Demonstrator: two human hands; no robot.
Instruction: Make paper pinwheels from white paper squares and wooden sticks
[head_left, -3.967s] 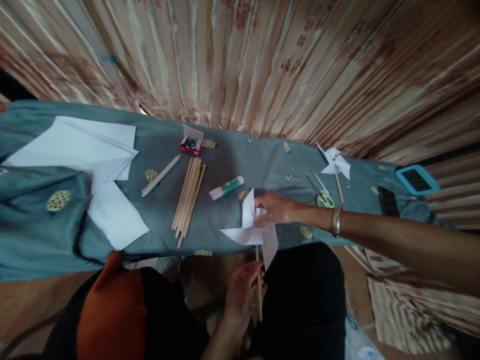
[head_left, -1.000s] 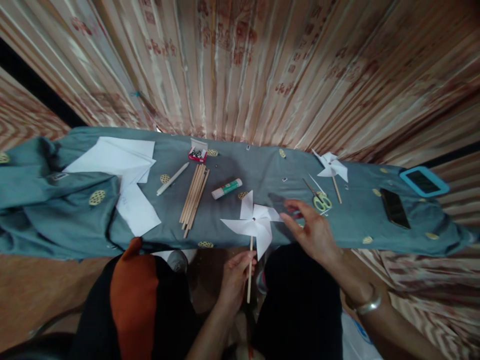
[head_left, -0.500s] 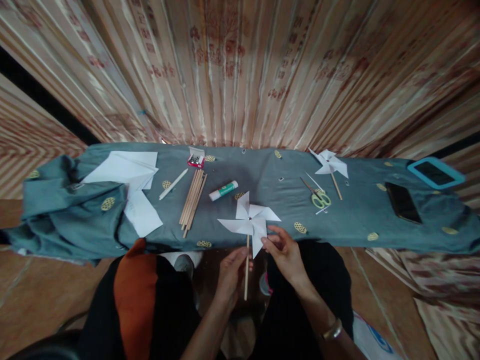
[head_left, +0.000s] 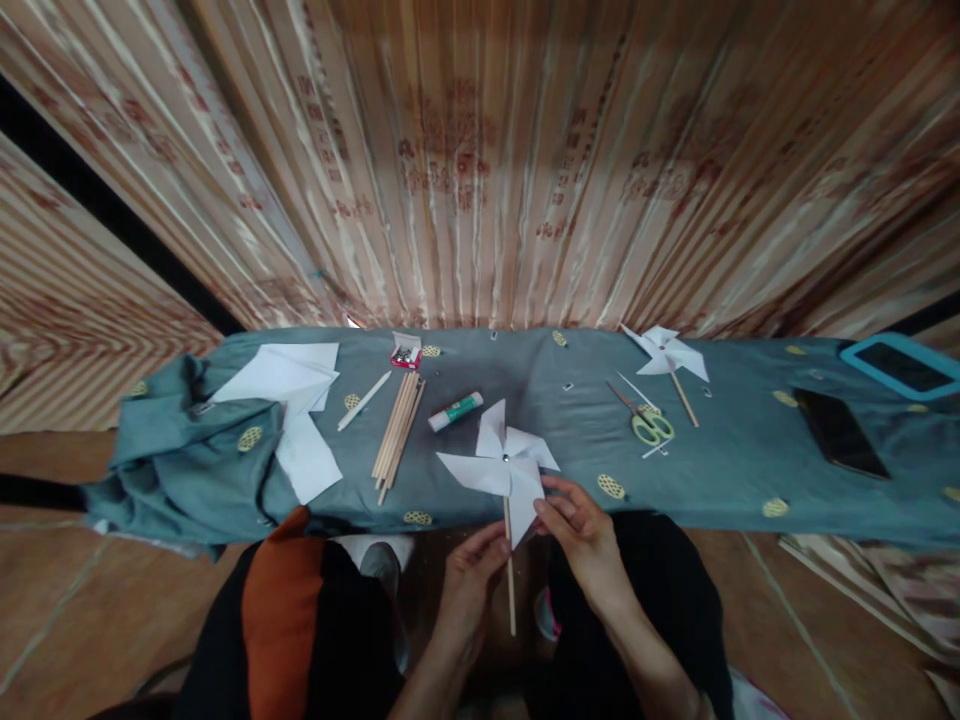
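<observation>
A white paper pinwheel (head_left: 495,470) on a thin wooden stick (head_left: 511,595) is held up over the front edge of the cloth-covered table. A metal pin shows at the pinwheel's centre. My left hand (head_left: 474,575) is closed round the stick just below the blades. On the other side, my right hand (head_left: 579,525) pinches the edge of the lower right blade between thumb and fingers. Just beyond the pinwheel lies a glue stick (head_left: 456,411) with a green label. To its left is a bundle of wooden sticks (head_left: 397,430).
White paper sheets (head_left: 296,380), a white pen (head_left: 364,401) and a red box of pins (head_left: 406,351) lie at the left. Rightward are green-handled scissors (head_left: 651,427), another pinwheel (head_left: 664,350), a black phone (head_left: 840,432) and a blue-framed tablet (head_left: 904,366). Curtains hang behind the table (head_left: 540,510).
The camera view has tilted, so the table sits lower in the picture. The pinwheel has turned slightly, and my right hand has stayed at the lower blade. My left hand still holds the stick.
</observation>
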